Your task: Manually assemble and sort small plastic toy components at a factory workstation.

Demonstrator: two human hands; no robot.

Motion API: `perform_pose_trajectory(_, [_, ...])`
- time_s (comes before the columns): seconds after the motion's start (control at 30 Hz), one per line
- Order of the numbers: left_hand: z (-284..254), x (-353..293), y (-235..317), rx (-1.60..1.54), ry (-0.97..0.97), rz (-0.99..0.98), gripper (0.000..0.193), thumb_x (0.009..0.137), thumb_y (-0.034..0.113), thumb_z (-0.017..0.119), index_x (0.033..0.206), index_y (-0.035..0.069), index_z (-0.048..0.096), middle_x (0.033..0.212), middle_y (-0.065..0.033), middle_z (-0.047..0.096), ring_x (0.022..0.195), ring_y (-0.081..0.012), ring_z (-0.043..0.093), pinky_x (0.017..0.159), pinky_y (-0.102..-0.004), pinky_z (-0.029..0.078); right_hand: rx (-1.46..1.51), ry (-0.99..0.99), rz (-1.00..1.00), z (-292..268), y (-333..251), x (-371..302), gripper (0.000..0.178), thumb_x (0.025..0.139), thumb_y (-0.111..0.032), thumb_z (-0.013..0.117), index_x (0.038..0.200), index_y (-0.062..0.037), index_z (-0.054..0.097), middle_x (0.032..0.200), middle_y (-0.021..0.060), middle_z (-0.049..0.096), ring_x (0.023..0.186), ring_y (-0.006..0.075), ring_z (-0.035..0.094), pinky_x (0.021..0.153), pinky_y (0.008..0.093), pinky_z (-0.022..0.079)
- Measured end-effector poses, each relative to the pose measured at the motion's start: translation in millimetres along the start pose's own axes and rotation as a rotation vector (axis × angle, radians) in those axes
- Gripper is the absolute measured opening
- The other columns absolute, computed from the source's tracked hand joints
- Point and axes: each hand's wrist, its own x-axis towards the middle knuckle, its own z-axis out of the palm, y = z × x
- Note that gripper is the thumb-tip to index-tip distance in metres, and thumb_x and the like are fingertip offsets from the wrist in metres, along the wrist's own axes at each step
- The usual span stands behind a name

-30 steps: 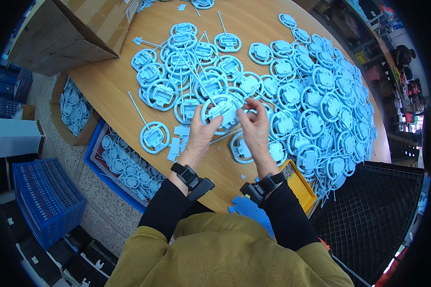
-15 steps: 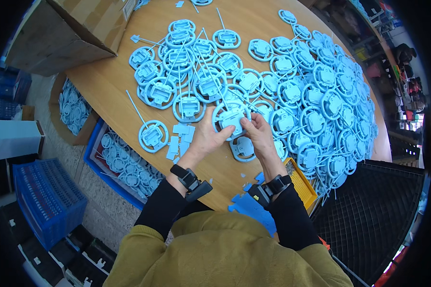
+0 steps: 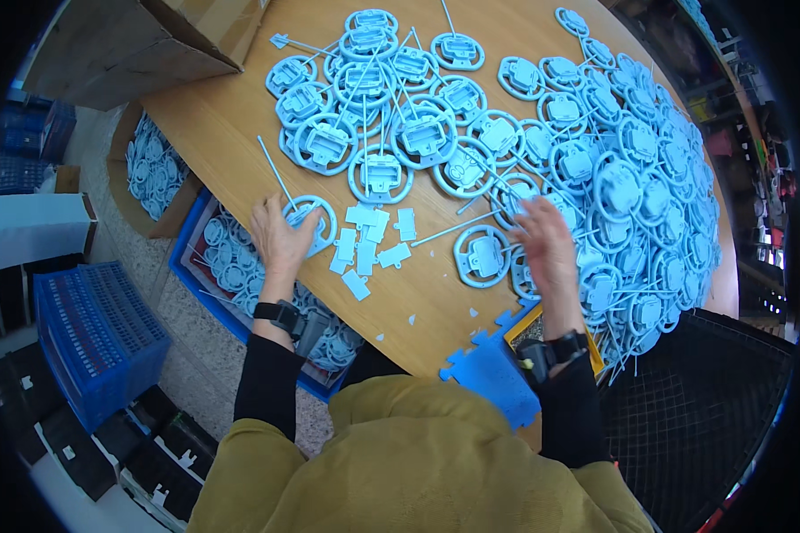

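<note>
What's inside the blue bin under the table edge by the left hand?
The blue bin holds loose light-blue ring parts, like those on the table. The tabletop and left hand cover its right part; its bottom is hidden.

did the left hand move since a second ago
Yes. The left hand went out to the person's left, away from the small pile of flat light-blue pieces, onto a ring part near the table edge.
</note>
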Motion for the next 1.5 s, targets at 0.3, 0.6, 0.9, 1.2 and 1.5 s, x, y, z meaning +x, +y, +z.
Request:
perform_pose_trajectory(0.3, [-8.6,4.6,9.8,0.090,-0.200,-0.193,0.085,0.067,0.048,0.076,0.127,-0.005,0.047,0.116,-0.0244,0.055,0.111,-0.0374,0.050,0.095,-0.0435,0.040,-1.577,-0.317,-0.347,112.8,84.1,19.5,0.035,0.076,-0.023,0.073,0.097,-0.0016,0.056,0.091,0.0166,0.059,0.081,0.0326,0.063,0.068,0.0391,0.052])
perform_pose_trajectory(0.6, [-9.6,-5.7,-24.7,-0.491,-0.340,-0.488,0.052,0.066,0.033,0.083,0.096,0.002,0.054,0.096,-0.0131,0.061,0.087,-0.0242,0.062,0.073,-0.0373,0.052,-1.563,-0.388,-0.449,105.4,81.5,25.1,0.023,0.078,-0.016,0.067,0.094,-0.0030,0.056,0.084,0.0167,0.061,0.072,0.0356,0.064,0.064,0.0414,0.053])
perform_pose_trajectory(0.9, [6.1,-18.2,79.1,-1.307,-0.220,-0.468,0.034,0.082,0.011,0.072,0.106,0.002,0.049,0.091,-0.0042,0.057,0.078,-0.0087,0.058,0.066,-0.0226,0.050,-0.808,-0.147,-0.159,93.8,72.7,3.0,0.017,0.082,-0.007,0.063,0.097,-0.0005,0.057,0.078,0.0087,0.062,0.066,0.0186,0.062,0.062,0.0302,0.050])
perform_pose_trajectory(1.2, [-16.6,-19.3,57.2,-1.360,-0.092,-0.475,0.032,0.091,0.009,0.059,0.118,0.000,0.044,0.109,-0.0101,0.055,0.091,-0.0168,0.062,0.070,-0.0328,0.058,-1.620,-0.338,-0.390,93.7,79.3,24.8,0.030,0.074,-0.014,0.070,0.099,-0.0050,0.055,0.101,0.0139,0.054,0.093,0.0328,0.059,0.072,0.0422,0.050])
perform_pose_trajectory(1.5, [-18.1,-35.3,74.8,-1.436,-0.292,-0.554,0.035,0.092,0.017,0.061,0.119,0.001,0.045,0.106,-0.0090,0.056,0.085,-0.0140,0.062,0.065,-0.0286,0.057,-1.000,-0.276,-0.264,104.5,54.1,12.1,0.016,0.075,-0.005,0.070,0.082,-0.0026,0.056,0.074,0.0083,0.058,0.066,0.0269,0.056,0.060,0.0333,0.045])
